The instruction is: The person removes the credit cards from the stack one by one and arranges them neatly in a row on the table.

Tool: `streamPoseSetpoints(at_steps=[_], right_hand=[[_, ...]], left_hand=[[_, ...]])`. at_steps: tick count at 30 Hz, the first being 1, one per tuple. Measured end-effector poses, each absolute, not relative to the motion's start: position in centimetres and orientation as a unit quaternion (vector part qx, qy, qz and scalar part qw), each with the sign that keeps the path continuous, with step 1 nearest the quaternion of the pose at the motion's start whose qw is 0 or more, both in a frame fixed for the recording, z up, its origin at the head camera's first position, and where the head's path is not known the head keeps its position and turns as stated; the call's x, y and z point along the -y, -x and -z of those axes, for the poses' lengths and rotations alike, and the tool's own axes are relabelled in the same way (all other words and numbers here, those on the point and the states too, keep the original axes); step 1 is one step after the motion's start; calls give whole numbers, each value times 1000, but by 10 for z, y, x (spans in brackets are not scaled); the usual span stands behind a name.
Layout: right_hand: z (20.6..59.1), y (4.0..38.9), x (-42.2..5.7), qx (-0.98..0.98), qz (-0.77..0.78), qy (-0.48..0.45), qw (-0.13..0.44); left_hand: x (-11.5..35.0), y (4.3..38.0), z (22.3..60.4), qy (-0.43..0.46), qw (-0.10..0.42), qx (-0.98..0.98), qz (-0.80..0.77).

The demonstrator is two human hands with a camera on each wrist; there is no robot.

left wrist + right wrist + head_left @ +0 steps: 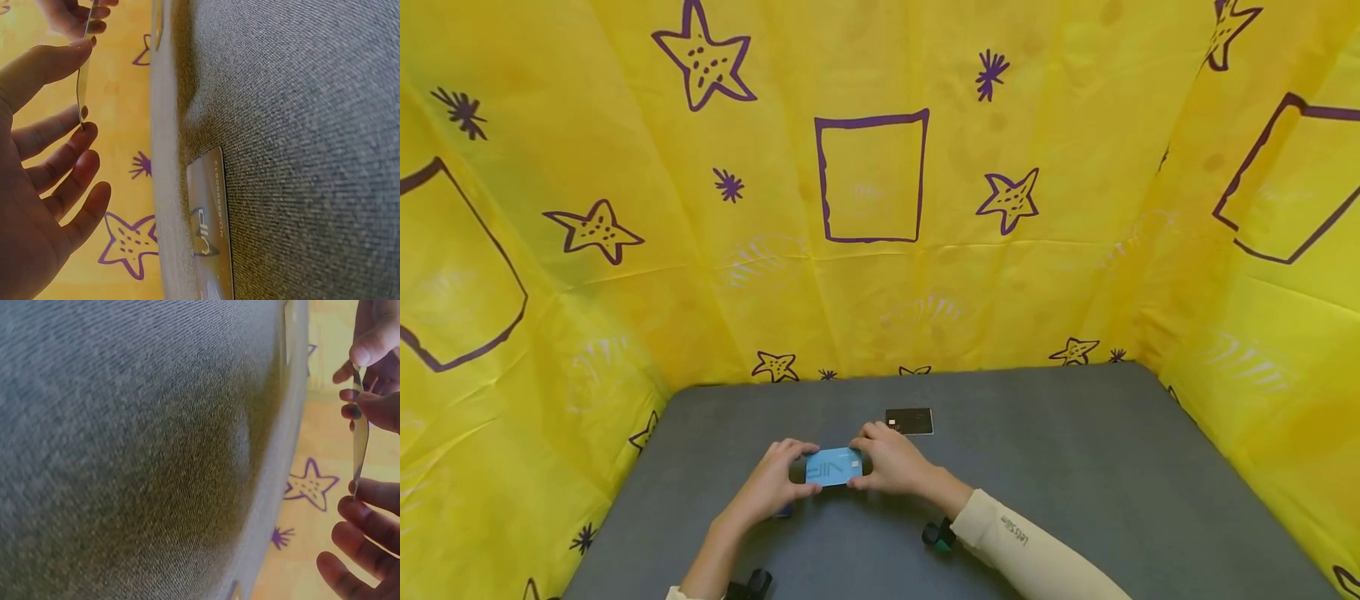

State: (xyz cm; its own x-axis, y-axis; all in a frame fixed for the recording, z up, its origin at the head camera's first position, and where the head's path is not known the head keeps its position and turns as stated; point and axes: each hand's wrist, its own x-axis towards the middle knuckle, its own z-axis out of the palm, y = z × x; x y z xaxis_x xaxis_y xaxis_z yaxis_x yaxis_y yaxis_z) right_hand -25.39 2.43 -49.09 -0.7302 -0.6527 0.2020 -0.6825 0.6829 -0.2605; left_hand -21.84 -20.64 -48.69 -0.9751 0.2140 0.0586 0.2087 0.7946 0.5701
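We held the light-blue chip card (833,467) just above the grey surface (1060,475), its left end pinched between the thumb and fingers of the left hand (773,481) and its right end pinched likewise by the right hand (891,461). Just beyond the right hand, a black chip card (912,421) lay on the surface. Beneath the left hand we saw only an edge of a dark-blue item (784,512), since the hand covered the rest. In the left wrist view, a card printed "VIP" (212,234) with a number lay on the cloth-textured surface; we could not tell whether it was that same item. A black wrist strap (938,535) showed beside the cream sleeve (1037,546), and yellow starfish-printed sheeting (865,317) enclosed the back and sides.
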Motion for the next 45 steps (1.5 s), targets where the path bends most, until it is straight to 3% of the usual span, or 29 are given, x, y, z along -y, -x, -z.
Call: streamPoseSetpoints(at_steps=[29, 45], right_hand=[[496, 252, -12, 917, -150, -366, 40], [506, 250, -4, 920, -145, -363, 12]], left_hand=[[215, 210, 493, -102, 2, -948, -301], [220, 207, 497, -106, 29, -954, -278]])
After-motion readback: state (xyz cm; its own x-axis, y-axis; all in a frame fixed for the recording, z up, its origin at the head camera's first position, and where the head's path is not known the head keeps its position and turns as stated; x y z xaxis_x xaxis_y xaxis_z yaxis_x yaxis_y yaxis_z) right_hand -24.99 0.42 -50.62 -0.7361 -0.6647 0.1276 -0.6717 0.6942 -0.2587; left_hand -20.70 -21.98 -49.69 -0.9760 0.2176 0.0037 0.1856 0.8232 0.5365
